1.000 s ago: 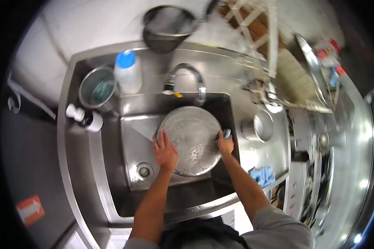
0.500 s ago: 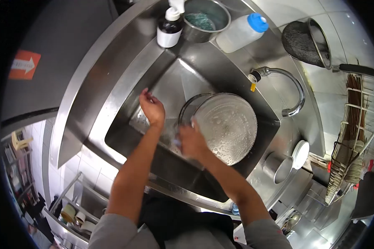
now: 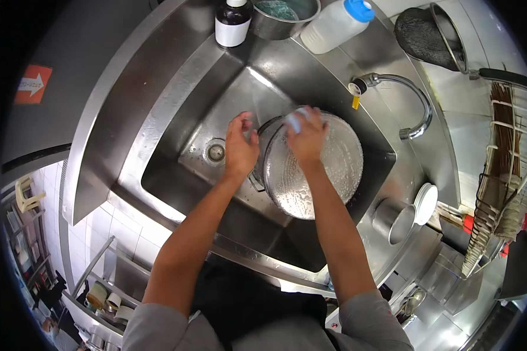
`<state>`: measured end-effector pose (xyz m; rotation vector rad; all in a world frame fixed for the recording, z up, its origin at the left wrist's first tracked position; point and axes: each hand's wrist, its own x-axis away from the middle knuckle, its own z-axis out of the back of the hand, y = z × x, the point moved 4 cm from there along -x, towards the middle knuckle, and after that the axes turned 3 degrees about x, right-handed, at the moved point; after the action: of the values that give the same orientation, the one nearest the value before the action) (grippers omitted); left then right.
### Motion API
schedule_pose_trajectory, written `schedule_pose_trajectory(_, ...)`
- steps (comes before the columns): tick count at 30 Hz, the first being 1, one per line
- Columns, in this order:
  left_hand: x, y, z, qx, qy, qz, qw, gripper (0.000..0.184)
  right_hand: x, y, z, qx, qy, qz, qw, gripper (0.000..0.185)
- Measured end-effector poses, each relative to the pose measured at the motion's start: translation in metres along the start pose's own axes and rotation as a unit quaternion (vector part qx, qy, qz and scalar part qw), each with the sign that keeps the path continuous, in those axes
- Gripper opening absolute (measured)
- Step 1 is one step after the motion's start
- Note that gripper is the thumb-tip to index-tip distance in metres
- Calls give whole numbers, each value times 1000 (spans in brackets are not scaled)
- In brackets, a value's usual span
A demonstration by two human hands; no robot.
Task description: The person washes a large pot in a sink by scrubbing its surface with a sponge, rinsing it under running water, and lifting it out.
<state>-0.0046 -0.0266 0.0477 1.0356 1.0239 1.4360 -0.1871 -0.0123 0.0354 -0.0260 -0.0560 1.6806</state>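
A large round metal pot (image 3: 338, 175) sits in the steel sink (image 3: 240, 88), its broad round face covered in soap suds. I cannot tell whether that face is its base or a lid. My right hand (image 3: 308, 140) is closed around a light blue sponge (image 3: 296, 120) at the pot's far edge, slightly blurred. Beside the pot's left side, my left hand (image 3: 241, 149) is held up with nothing in it, fingers bent but apart. Near it is the drain (image 3: 215, 152). A loop handle (image 3: 255, 182) shows at the pot's left.
A dark pump bottle (image 3: 232, 26), a metal bowl (image 3: 275, 28) with green scouring material and a blue-capped bottle (image 3: 336, 26) line the far ledge. The curved faucet (image 3: 424, 111) stands to the right. A small steel container (image 3: 394, 221), white lids (image 3: 426, 203) and a strainer (image 3: 424, 36) are further right.
My right hand has swept with the sponge from the pot's near left edge to its far edge. My left hand has moved right toward the pot, uncovering the drain. The view has shifted slightly.
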Motion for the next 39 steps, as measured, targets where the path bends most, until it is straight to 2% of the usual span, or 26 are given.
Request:
schedule_pose_trajectory(2, -1, 7, 3, 13, -10, 12, 1000, 48, 20, 34, 2, -61, 119, -140, 981, 51)
schedule_pose_trajectory(4, 1, 10, 2, 11, -12, 7, 1000, 48, 109, 16, 3, -19, 44, -106, 993, 57)
schedule_pose_trajectory(6, 2, 16, -11, 20, -28, -30, 999, 49, 187, -16, 4, -282, -107, -76, 950, 66)
schedule_pose_trajectory(7, 2, 22, -16, 19, -41, -68, 997, 50, 206, -37, 28, -77, -185, 62, 978, 67)
schedule_pose_trajectory(8, 2, 28, -22, 25, -72, -90, 993, 51, 220, -33, 33, -76, -180, 58, 979, 67)
schedule_pose_trajectory(10, -1, 43, -27, -2, -104, -113, 988, 50, 246, 9, 25, 11, -200, -148, 969, 70)
schedule_pose_trajectory(11, 1, 48, -32, -30, -135, -130, 982, 49, 262, 38, 11, -59, -7, -241, 969, 66)
schedule_pose_trajectory(13, 14, 46, -42, -87, -149, -167, 971, 49, 238, 88, 21, -151, 99, -427, 886, 49)
schedule_pose_trajectory(14, 24, 42, -49, -141, -157, -201, 957, 50, 216, 111, 24, -130, 136, -440, 878, 48)
schedule_pose_trajectory(16, 76, 11, -81, -230, -275, -322, 876, 56, 160, 167, 18, -71, 142, -458, 875, 50)
schedule_pose_trajectory(17, 96, 19, -89, -286, -365, -320, 826, 58, 122, 186, 28, -135, 49, -534, 833, 59)
schedule_pose_trajectory(18, 116, 27, -95, -330, -454, -316, 765, 60, 87, 205, 25, -142, 19, -524, 839, 61)
schedule_pose_trajectory(20, 129, 24, -110, -311, -438, -347, 768, 61, 16, 213, 23, -121, -28, -469, 875, 64)
schedule_pose_trajectory(23, 126, 28, -133, -315, -428, -345, 774, 63, -52, 121, 39, -74, -40, -291, 953, 55)
schedule_pose_trajectory(25, 116, 36, -145, -324, -428, -340, 772, 65, -71, 63, -7, -96, 21, -41, 994, 39)
schedule_pose_trajectory(26, 108, 40, -151, -339, -451, -322, 761, 67, -73, 13, -1, -88, -164, 30, 982, 36)
schedule_pose_trajectory(27, 101, 43, -156, -354, -473, -305, 747, 69, -64, -33, 4, -37, -236, 146, 960, 36)
schedule_pose_trajectory(29, 94, 35, -160, -334, -450, -333, 759, 70, -33, -78, 3, -48, -336, 296, 893, 36)
schedule_pose_trajectory(31, 79, 34, -160, -337, -403, -314, 791, 70, -49, -45, 11, -90, -260, 187, 943, 37)
schedule_pose_trajectory(32, 71, 26, -167, -342, -398, -299, 797, 68, -61, -4, 5, -128, -146, 89, 977, 35)
schedule_pose_trajectory(33, 62, 30, -167, -342, -398, -303, 795, 68, -66, 44, 19, -129, -142, -63, 979, 41)
schedule_pose_trajectory(34, 50, 38, -162, -350, -356, -294, 815, 68, -68, 91, 35, -137, -125, -215, 959, 48)
schedule_pose_trajectory(35, 39, 45, -157, -357, -314, -286, 832, 67, -45, 116, 78, -302, -156, -388, 857, 53)
schedule_pose_trajectory(36, 27, 48, -157, -387, -297, -284, 825, 68, -15, 161, 57, -116, 13, -359, 926, 57)
schedule_pose_trajectory(37, 14, 51, -162, -383, -294, -294, 825, 68, 24, 190, 40, -171, -77, -477, 859, 36)
schedule_pose_trajectory(39, -14, 50, -177, -360, -320, -177, 859, 69, 102, 179, 40, -116, -22, -473, 873, 51)
